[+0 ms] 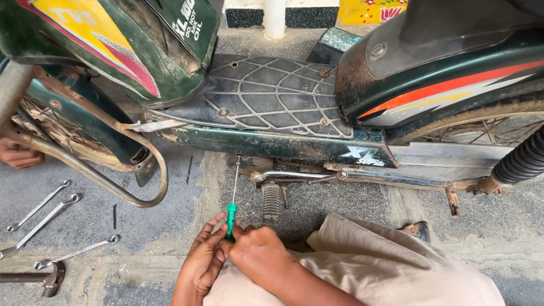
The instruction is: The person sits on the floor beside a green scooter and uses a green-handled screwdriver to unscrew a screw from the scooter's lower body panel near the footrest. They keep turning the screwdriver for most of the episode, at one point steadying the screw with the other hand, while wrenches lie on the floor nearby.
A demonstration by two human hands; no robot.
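While both hands met low in the frame, the screwdriver [233, 199] was held between them by its translucent green plastic handle. The right hand [259, 254] was closed around the lower handle, knuckles uppermost. The left hand [205, 262] lay against it from the left, fingers bent onto the same handle. Above the grip the thin, round steel shank ran almost straight up, its tip ending at the underside of the moped's frame, just below the footboard [272, 96]; whether the tip touched anything could not be told.

That footboard was dark moulded plastic with a raised diamond lattice, fixed by rusted screws. Its lower edge was dark green painted metal [272, 143], scuffed and dirt-streaked. Just right of the shank hung a ribbed rubber footrest [271, 201] on a chromed rod. Up and left of the grip a bent, rust-brown tubular guard [144, 195] curved around the front wheel area.

Well to the left of the grip, three slim bright-metal spanners [56, 224] lay on coarse grey pavement, with a rusty hammer head [52, 279] below them. Another person's hand [20, 154] showed at the far left edge. Right of the grip, beige cloth [385, 266] covered the person's knee.
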